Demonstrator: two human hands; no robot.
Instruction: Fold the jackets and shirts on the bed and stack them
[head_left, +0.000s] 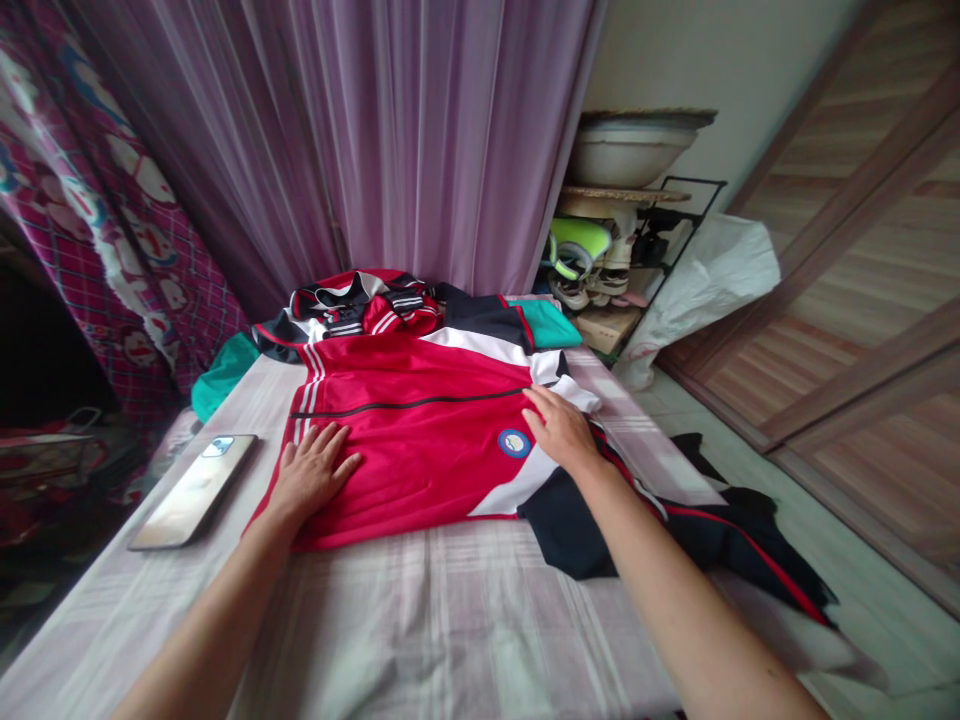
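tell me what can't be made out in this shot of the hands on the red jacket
Head view only:
- Jacket badge: too small to read.
- Jacket parts under the left hand and right hand: covered by the flat palms.
- Phone screen: glare, nothing legible.
- Dark sleeve: hangs over the table edge, so its end is unclear.
- Shoe rack: far and cluttered, items hard to tell apart.
- Left side: dark and blurred.

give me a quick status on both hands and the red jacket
Left hand flat, open, on red jacket. Right hand flat, open, by round badge. Phone beside left hand, not touching. Dark sleeve hangs off table edge.
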